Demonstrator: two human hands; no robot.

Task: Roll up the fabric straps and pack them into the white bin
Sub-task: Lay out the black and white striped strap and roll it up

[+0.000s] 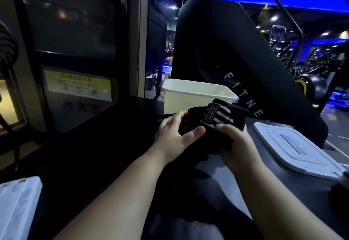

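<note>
On dark gym table (94, 154), white bin (196, 96).

bin (196, 96) behind strap (217, 115), lid (294, 145) right

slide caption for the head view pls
Right hand grips a black, white-striped fabric strap, left hand resting on it, before the open white plastic bin; flat white lid alongside.

Woven cloth strap (213, 116); smooth plastic bin (194, 96)
</note>
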